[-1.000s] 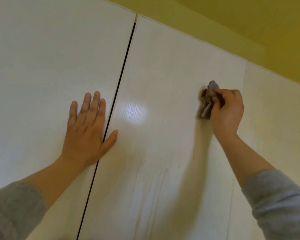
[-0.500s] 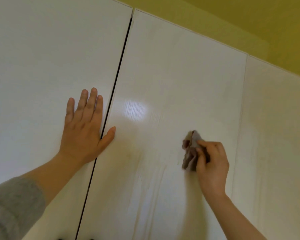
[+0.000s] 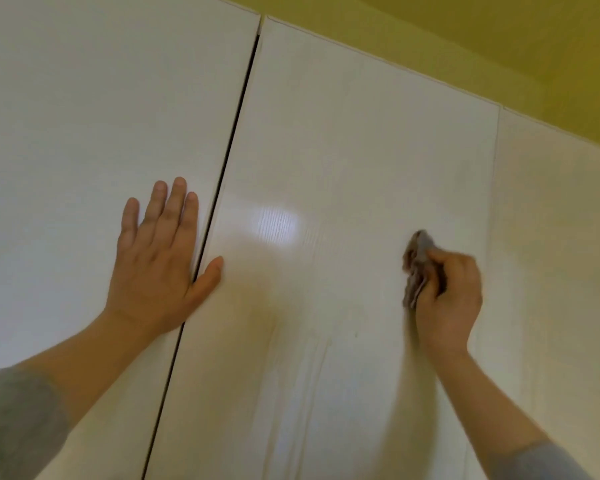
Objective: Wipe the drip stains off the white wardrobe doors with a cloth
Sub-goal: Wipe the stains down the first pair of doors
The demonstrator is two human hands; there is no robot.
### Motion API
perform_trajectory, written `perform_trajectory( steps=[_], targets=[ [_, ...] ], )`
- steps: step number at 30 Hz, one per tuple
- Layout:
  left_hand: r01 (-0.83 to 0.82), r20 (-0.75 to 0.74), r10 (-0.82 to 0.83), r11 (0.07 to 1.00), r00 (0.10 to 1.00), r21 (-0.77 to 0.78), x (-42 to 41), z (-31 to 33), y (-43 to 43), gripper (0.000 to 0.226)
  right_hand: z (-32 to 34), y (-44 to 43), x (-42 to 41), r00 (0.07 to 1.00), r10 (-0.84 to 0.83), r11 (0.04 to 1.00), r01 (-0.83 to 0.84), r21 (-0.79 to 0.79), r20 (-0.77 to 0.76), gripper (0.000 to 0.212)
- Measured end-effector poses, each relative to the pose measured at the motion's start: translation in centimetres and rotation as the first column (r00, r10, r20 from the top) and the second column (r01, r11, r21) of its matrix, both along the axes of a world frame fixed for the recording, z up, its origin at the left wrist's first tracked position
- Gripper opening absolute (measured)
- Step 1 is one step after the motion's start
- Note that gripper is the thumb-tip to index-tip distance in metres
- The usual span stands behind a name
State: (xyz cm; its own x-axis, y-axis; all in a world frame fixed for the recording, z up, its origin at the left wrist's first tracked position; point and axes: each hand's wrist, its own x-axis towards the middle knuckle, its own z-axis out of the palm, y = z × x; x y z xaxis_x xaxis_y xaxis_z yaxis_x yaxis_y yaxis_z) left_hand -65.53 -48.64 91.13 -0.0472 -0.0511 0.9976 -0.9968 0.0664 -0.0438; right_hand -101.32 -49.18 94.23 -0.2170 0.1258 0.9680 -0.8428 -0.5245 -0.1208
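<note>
Three white wardrobe doors fill the view. My right hand (image 3: 447,292) grips a bunched grey-brown cloth (image 3: 417,268) and presses it against the right side of the middle door (image 3: 343,150). Faint brownish drip stains (image 3: 312,382) run down the middle door below and left of the cloth. My left hand (image 3: 156,265) lies flat with straight fingers on the left door (image 3: 84,116), its thumb reaching across the dark gap (image 3: 232,140) onto the middle door.
A third white door (image 3: 561,254) stands to the right of the middle one. Above the doors runs a yellow wall and ceiling (image 3: 499,39). A bright light reflection (image 3: 278,225) sits on the middle door.
My right hand with the cloth swept down the middle door, then came back up and to the right. My left hand stayed flat in place.
</note>
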Motion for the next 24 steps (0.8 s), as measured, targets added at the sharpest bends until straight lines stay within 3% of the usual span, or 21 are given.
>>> perform_trajectory(
  steps=[3, 5, 11, 14, 18, 24],
  targets=[
    [-0.002, -0.006, 0.002, 1.000, 1.000, 0.018, -0.1, -0.1, 0.2, 0.085, -5.2, 1.0, -0.9, 0.997, 0.032, 0.993, -0.024, 0.117, -0.066, 0.028],
    [0.004, -0.009, -0.004, 1.000, 1.000, 0.027, -0.2, -0.1, 0.3, 0.085, -4.8, 2.2, -1.7, 0.997, 0.069, 0.987, -0.063, 0.149, -0.035, 0.022],
    [0.006, -0.029, -0.004, 0.998, 1.000, 0.057, -0.4, -0.1, 0.7, 0.086, 5.5, 4.8, -4.7, 0.977, 0.053, 0.992, -0.028, -0.122, 0.207, 0.021],
    [0.012, -0.036, -0.010, 0.998, 0.999, 0.065, -0.6, 0.1, 0.8, 0.086, 9.4, 3.7, -6.1, 0.952, 0.136, 0.966, -0.067, -0.250, 0.274, 0.026],
    [0.007, -0.049, -0.004, 0.998, 0.999, 0.068, -0.7, 0.1, 0.9, 0.085, 5.7, -0.2, -5.0, 0.953, 0.204, 0.978, -0.191, -0.081, 0.223, 0.025],
    [-0.003, -0.044, 0.006, 0.998, 0.999, 0.062, -0.6, 0.5, 0.7, 0.086, 2.2, -0.7, -6.2, 0.980, 0.140, 0.989, -0.145, 0.029, 0.141, 0.032]
  ],
)
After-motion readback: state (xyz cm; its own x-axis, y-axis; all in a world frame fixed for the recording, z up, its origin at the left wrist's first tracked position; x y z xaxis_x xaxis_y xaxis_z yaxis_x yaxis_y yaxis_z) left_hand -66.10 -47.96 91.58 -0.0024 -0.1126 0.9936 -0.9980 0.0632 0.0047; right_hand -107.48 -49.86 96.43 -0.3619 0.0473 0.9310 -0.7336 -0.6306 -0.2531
